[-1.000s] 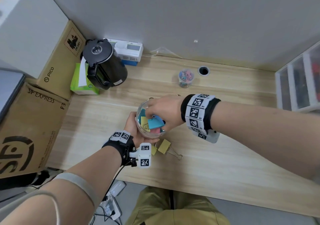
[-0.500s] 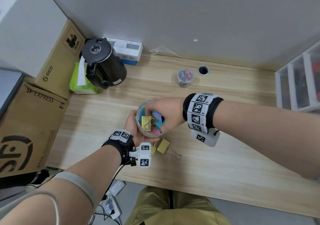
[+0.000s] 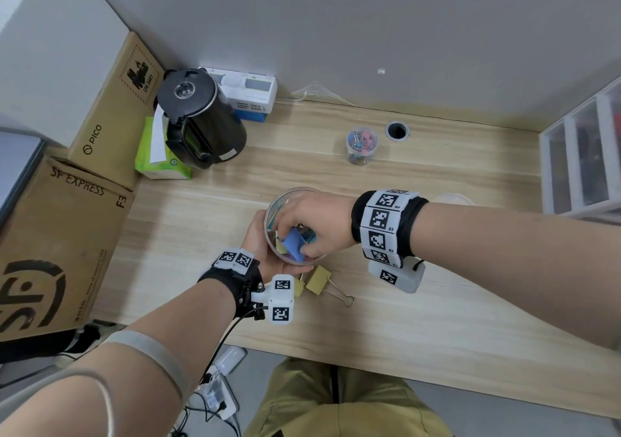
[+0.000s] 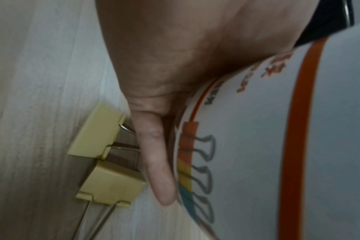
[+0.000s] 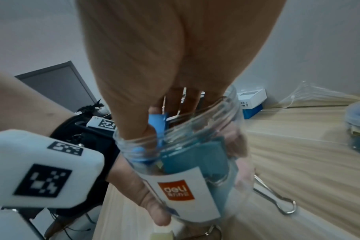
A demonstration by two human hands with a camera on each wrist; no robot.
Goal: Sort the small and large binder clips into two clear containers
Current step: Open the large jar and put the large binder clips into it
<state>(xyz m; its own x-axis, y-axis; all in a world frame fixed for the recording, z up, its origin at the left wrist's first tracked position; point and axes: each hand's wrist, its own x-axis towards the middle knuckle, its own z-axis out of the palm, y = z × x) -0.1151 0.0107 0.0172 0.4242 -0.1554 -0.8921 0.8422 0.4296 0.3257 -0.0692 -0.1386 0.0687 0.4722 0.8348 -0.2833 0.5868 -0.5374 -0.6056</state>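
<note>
The right hand point(image 3: 312, 225) now reaches deeper into the clear jar point(image 3: 274, 208), fingers pinching a blue binder clip point(image 3: 295, 244) instead of the teal one.

A clear jar point(image 3: 274, 211) with a white label stands tilted and holds large clips, a blue one point(image 3: 295, 244) on top. Two yellow large clips point(image 3: 318, 279) lie on the desk just beside it. A smaller clear container point(image 3: 361, 145) with small colourful clips stands upright well apart, near the wall.

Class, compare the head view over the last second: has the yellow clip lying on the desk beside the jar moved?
No. The yellow clip lies in the same spot on the desk, just in front of the jar, its wire handles pointing the same way.
</note>
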